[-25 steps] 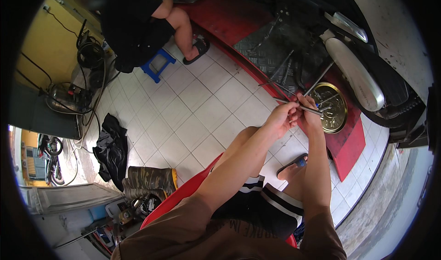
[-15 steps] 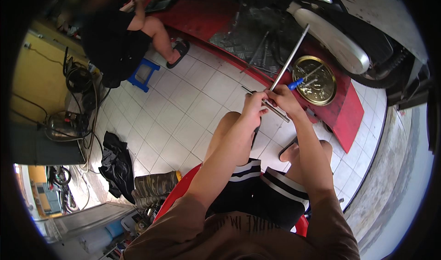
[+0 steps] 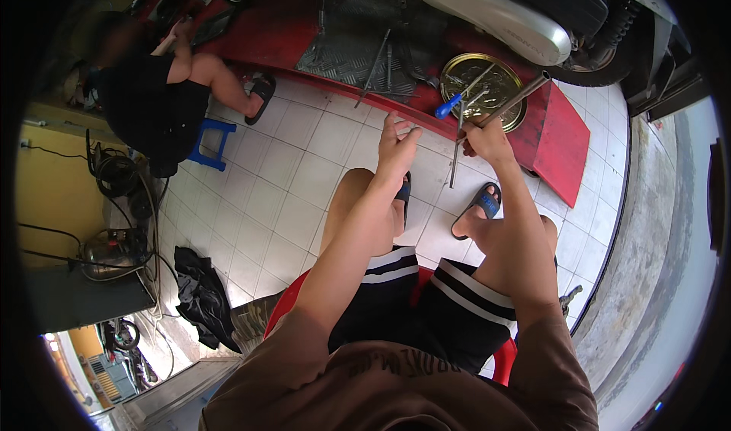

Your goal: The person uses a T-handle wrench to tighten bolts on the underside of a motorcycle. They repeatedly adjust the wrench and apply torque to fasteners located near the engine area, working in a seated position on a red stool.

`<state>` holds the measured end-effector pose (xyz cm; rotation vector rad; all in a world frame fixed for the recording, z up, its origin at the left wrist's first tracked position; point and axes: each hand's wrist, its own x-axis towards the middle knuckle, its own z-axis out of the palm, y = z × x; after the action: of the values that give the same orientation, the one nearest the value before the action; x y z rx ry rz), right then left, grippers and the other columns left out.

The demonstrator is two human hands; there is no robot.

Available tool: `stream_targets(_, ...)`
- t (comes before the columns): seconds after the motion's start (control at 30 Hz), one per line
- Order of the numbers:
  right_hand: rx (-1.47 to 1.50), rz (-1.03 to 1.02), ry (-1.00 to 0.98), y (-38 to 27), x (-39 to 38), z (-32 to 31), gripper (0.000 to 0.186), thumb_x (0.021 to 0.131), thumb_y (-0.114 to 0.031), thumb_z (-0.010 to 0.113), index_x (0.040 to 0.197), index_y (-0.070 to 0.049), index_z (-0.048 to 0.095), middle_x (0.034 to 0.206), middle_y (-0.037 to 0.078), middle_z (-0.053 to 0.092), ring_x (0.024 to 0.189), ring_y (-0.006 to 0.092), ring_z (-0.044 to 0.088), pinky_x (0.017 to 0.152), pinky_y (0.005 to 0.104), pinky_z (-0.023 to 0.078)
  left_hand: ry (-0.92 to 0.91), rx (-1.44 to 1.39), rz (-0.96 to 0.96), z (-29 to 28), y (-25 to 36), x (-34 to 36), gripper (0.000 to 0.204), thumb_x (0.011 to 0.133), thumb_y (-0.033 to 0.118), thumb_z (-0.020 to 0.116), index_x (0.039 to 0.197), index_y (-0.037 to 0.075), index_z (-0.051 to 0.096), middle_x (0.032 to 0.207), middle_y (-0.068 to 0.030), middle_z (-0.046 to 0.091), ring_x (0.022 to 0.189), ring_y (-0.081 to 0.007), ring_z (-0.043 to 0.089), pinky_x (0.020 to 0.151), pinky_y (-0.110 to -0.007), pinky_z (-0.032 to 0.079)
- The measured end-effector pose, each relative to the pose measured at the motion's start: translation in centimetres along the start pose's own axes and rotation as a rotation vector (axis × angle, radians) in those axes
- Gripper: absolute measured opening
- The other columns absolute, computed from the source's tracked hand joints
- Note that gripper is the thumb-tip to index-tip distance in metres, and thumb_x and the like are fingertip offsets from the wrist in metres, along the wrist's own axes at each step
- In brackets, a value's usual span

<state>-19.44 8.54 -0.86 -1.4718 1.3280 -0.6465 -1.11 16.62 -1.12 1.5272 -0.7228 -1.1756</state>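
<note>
White floor tiles [image 3: 320, 172] underlie the right hand [image 3: 487, 138] gripping a long metal rod [image 3: 499, 111] (left hand [image 3: 396, 145] spread empty at nine o'clock), fitting apparently unfinished.

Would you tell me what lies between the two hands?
In the head view, only bare white floor tile shows between the open left hand and the right hand, which grips a metal rod.
</note>
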Motion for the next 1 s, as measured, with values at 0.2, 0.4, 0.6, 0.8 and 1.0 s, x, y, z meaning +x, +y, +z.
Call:
stream_targets(0.2,-0.019,-0.04,-0.061,3.1,1.1,-0.9,0.027,0.086,-0.008,0.042,0.07,0.005,0.059,0.052,0.012,0.056,0.041,0.018,0.057,0.036,0.0302,0.046,-0.003,-0.016,0.489,-3.9,7.7,-1.2,0.067,0.089,0.001,0.06,0.145,0.003,0.024,0.082,-0.0018,0.057,0.07,-0.0064,0.052,0.063,-0.019,0.042)
stream_targets(0.4,-0.062,0.012,-0.063,2.7,0.6,-0.9,0.031,0.087,-0.012,0.047,0.064,0.005,0.059,0.048,0.011,0.053,0.04,0.0191,0.056,0.04,0.0332,0.046,0.201,0.17,1.137,-7.2,22.4,-11.4,0.076,0.09,-0.003,0.054,0.151,0.001,0.008,0.075,-0.001,0.053,0.06,-0.0047,0.043,0.057,-0.018,0.035)
stream_targets(0.6,-0.083,-0.039,-0.038,4.3,1.4,-2.5,0.03,0.087,-0.011,0.047,0.065,0.005,0.06,0.049,0.011,0.054,0.042,0.019,0.058,0.042,0.034,0.046,0.164,0.081,1.591,-8.3,27.5,-18.8,0.077,0.093,0.009,0.049,0.149,-0.005,-0.002,0.067,-0.0064,0.052,0.055,-0.0103,0.042,0.054,-0.024,0.033)
stream_targets(0.8,-0.109,-0.037,-0.052,3.9,0.2,-3.0,0.024,0.082,-0.01,0.049,0.068,0.003,0.063,0.05,0.01,0.055,0.043,0.0183,0.059,0.043,0.033,0.046,0.176,0.139,1.163,-7.0,25.5,-17.0,0.084,0.086,-0.001,0.053,0.15,-0.005,0.0,0.07,-0.0071,0.057,0.06,-0.0084,0.048,0.058,-0.019,0.037)
stream_targets(1.0,-0.164,-0.044,-0.086,2.8,-0.5,-3.2,0.024,0.082,-0.011,0.048,0.069,0.003,0.063,0.053,0.01,0.057,0.044,0.0174,0.058,0.045,0.0314,0.046,-0.091,0.182,1.023,-5.1,22.1,-15.0,0.087,0.085,0.0,0.056,0.151,-0.002,0.0,0.071,-0.0037,0.059,0.063,-0.006,0.052,0.061,-0.019,0.041)
